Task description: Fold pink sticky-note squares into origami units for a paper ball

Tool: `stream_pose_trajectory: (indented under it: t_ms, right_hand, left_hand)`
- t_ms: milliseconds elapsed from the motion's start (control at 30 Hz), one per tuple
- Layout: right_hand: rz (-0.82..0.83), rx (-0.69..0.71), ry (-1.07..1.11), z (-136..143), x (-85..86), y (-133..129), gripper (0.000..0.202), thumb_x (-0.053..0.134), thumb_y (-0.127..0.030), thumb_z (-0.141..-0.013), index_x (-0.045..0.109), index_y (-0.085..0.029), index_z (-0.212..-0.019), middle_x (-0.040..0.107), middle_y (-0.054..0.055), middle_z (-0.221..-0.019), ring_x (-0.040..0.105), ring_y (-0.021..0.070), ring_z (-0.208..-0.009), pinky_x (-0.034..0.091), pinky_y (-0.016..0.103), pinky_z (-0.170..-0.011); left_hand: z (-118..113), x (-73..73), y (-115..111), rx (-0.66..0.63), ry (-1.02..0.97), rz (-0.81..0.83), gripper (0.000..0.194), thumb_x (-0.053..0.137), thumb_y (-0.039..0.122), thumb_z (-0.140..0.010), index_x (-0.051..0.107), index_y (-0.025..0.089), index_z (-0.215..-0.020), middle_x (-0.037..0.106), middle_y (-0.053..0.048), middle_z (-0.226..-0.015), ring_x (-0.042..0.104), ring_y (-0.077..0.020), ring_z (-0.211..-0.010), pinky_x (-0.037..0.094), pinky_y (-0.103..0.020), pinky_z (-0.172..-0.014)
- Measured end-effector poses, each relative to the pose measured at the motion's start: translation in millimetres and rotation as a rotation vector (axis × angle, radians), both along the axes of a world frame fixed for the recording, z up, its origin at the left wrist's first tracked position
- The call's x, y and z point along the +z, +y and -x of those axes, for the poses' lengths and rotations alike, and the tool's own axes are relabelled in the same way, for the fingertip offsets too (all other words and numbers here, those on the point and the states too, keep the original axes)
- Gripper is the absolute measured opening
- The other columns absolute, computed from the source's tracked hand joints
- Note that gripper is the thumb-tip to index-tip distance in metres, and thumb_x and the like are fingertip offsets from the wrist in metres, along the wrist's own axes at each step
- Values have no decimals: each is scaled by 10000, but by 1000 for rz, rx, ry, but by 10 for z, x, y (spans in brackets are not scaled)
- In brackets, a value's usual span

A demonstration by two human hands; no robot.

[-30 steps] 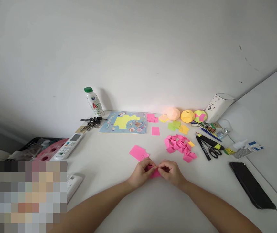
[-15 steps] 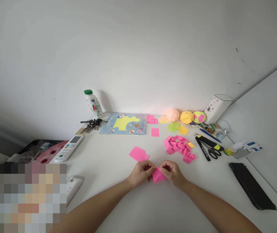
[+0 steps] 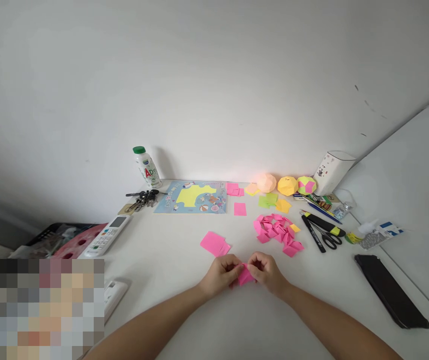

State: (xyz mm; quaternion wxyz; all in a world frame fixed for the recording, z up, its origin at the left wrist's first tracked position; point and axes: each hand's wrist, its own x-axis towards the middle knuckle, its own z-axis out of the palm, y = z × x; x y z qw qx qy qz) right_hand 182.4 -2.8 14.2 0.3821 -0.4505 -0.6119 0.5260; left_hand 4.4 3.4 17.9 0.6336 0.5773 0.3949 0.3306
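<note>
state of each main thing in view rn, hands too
held pink paper, folded
left hand, pinching it
right hand, pinching it
pink pieces, folded, clustered
loose pink sheets, overlapping
bottle, upright, capped
paper balls, assembled
keypad remote, face up
black pouch, lying flat
scissors, open or shut unclear
keys, bunched

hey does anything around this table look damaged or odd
Only the wall stands out: dark streaks at upper right look like scuffs on its plain surface. The held pink paper shows no visible tear.

PLACE: likely a home | white desk (image 3: 169, 260) against wall (image 3: 214, 90) | household bits: remote (image 3: 105, 239), keys (image 3: 144, 198), bottle (image 3: 148, 171) (green-capped) | craft bits: scissors (image 3: 324, 234), pen (image 3: 325, 213), paper balls (image 3: 287, 186)
</note>
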Motion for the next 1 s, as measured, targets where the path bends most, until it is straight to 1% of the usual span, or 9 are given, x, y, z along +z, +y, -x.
stream_pose_trajectory:
  t_ms: [100, 233, 300, 400, 500, 567, 733, 833, 1000]
  right_hand:
    - [49, -52, 44, -2, -1, 19, 176, 575, -279, -731, 478, -173, -629, 432, -55, -544, 414, 83, -461, 397, 202, -417]
    - [143, -162, 144, -36, 11, 73, 202, 556, -304, -717, 433, -184, -611, 422, -66, -510, 419, 77, -423, 390, 195, -390]
    - [152, -168, 161, -49, 8, 87, 204, 553, -305, -714, 427, -183, -609, 433, -67, -499, 419, 72, -403, 374, 190, -380]
    - [131, -82, 116, -48, -19, 74, 180, 564, -289, -720, 458, -175, -629, 441, -63, -523, 417, 73, -425, 393, 197, -401]
    - [87, 34, 48, -36, -47, 47, 161, 567, -266, -744, 484, -166, -650, 440, -61, -542, 409, 70, -442, 382, 198, -429]
    - [61, 74, 23, -31, -52, 37, 168, 572, -262, -760, 491, -160, -654, 438, -59, -549, 401, 67, -453, 354, 193, -437]
    - [49, 79, 2, -26, -38, 45, 208, 569, -330, -804, 538, -147, -709, 450, -43, -592, 412, 78, -507, 360, 199, -476]
    - [64, 80, 1, -21, -19, 44, 234, 557, -361, -820, 556, -142, -735, 469, -33, -605, 431, 85, -520, 381, 205, -487]
    - [66, 98, -21, -13, 15, 28, 244, 566, -358, -813, 556, -142, -702, 477, -33, -592, 435, 81, -490, 379, 206, -471]
  left_hand:
    - [-4, -12, -8, 33, 8, 0, 346, 533, 479, -771, 510, 163, -631, 497, 39, -451, 435, -78, -374, 341, -209, -385]
    - [14, -30, 16, 140, -39, 79, 340, 535, 493, -762, 489, 172, -657, 471, 56, -409, 400, -78, -347, 319, -209, -368]
    - [21, -45, 28, 174, -103, 103, 341, 531, 500, -764, 471, 178, -668, 472, 55, -430, 413, -84, -367, 337, -213, -377]
    - [20, -71, 26, 114, -173, 76, 329, 523, 496, -782, 468, 177, -720, 493, 48, -518, 439, -79, -423, 375, -217, -429]
    - [11, -96, 1, 12, -159, 15, 307, 583, 451, -763, 524, 170, -874, 538, 21, -678, 462, -72, -506, 384, -211, -473]
    - [8, -112, -14, -33, -133, -36, 284, 591, 413, -771, 562, 160, -896, 556, 1, -728, 471, -75, -555, 383, -211, -507]
    - [13, -139, -8, 7, -138, -54, 264, 567, 394, -791, 595, 133, -817, 548, 1, -652, 470, -81, -541, 383, -223, -518]
    - [11, -137, 0, 31, -137, -19, 285, 586, 405, -772, 588, 135, -863, 529, 16, -626, 466, -80, -521, 383, -221, -504]
    - [8, -118, -19, -35, -111, -9, 304, 555, 401, -799, 591, 136, -943, 579, -10, -674, 474, -84, -550, 361, -215, -518]
